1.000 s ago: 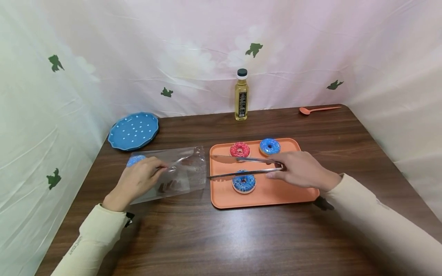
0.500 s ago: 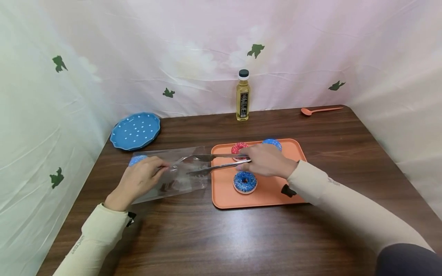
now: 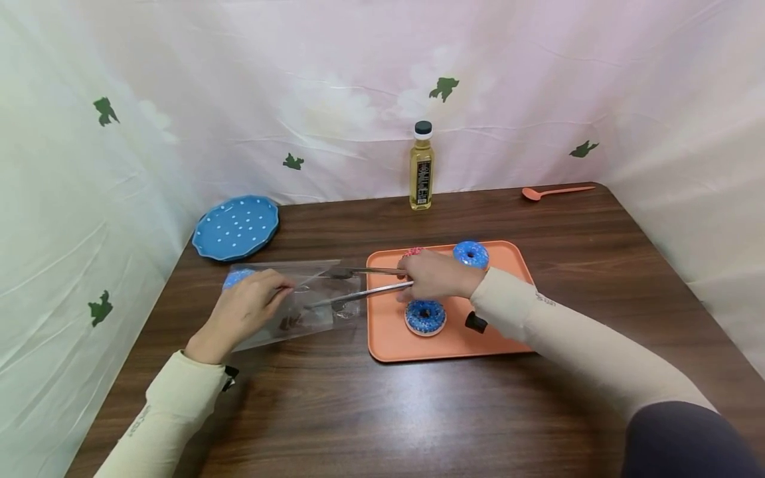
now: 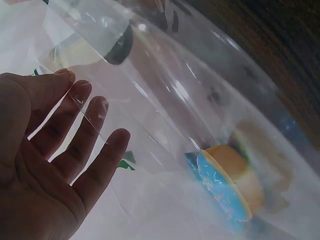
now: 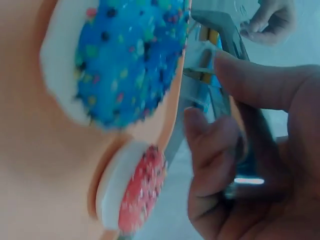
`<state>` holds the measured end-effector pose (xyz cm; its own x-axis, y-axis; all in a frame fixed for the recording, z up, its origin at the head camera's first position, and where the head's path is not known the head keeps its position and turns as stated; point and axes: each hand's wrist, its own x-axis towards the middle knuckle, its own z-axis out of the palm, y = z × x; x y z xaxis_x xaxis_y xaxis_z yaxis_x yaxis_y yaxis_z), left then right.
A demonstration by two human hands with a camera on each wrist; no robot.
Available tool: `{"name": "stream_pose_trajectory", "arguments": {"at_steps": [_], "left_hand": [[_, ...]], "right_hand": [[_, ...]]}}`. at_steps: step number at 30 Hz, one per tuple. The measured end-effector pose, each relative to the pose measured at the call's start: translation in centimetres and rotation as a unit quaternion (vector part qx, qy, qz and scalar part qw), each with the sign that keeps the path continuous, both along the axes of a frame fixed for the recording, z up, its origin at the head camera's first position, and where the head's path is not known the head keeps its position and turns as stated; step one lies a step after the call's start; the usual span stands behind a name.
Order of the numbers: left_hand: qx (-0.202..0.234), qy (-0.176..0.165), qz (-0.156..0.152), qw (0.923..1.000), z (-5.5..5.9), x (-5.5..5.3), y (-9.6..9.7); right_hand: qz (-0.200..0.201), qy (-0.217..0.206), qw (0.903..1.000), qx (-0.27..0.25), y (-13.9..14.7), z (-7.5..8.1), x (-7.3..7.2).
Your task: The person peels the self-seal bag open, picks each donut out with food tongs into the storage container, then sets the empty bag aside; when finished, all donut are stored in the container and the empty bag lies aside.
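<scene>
My left hand [image 3: 245, 309] pinches the edge of a clear plastic bag [image 3: 269, 332] between thumb and index finger; the other fingers are spread in the left wrist view. Inside the bag lies a light-blue doughnut [image 4: 225, 185], partly hidden by the hand in the head view. My right hand [image 3: 436, 275] grips metal tongs [image 3: 382, 290], their arms apart and pointing left. The tong tips overlap the bag's right end; I cannot tell how deep inside they are. Below the right hand, a dark-blue doughnut [image 3: 425, 325] and a mostly hidden red doughnut [image 3: 412, 252] lie on the orange tray [image 3: 382, 342].
Another blue doughnut [image 3: 471, 254] sits at the tray's back. A blue polka-dot plate [image 3: 236, 228] stands at the table's back left. An oil bottle [image 3: 422, 169] is upright behind the tray, and an orange spoon [image 3: 556, 192] lies back right.
The right hand has moved left with the tongs, whose tips went from the tray's left edge to over the bag's right end. The left hand has stayed put on the bag.
</scene>
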<state>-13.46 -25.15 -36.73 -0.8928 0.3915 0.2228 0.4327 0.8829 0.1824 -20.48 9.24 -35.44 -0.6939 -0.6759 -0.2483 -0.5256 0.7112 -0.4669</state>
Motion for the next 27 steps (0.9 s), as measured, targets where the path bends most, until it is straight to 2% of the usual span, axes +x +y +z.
{"name": "stream_pose_trajectory", "arguments": {"at_steps": [5, 12, 18, 22, 27], "left_hand": [[0.006, 0.004, -0.002, 1.0000, 0.1, -0.1, 0.0], [0.020, 0.010, -0.017, 0.9996, 0.3, -0.4, 0.2], [0.018, 0.009, -0.017, 0.9997, 0.7, -0.7, 0.5], [0.022, 0.014, -0.020, 0.9995, 0.8, -0.7, 0.4], [0.027, 0.024, -0.023, 0.9991, 0.8, -0.7, 0.2]], "right_hand": [[0.016, 0.002, 0.9997, -0.018, -2.3, -0.1, -0.6], [0.035, 0.021, 0.9992, -0.001, -5.7, -0.4, -0.9], [0.057, 0.038, 0.9976, -0.010, -8.2, -1.2, -1.2], [0.074, 0.052, 0.9956, -0.024, -9.7, -1.5, -1.4], [0.081, 0.048, 0.9952, -0.028, -10.5, -1.2, -1.6]]}}
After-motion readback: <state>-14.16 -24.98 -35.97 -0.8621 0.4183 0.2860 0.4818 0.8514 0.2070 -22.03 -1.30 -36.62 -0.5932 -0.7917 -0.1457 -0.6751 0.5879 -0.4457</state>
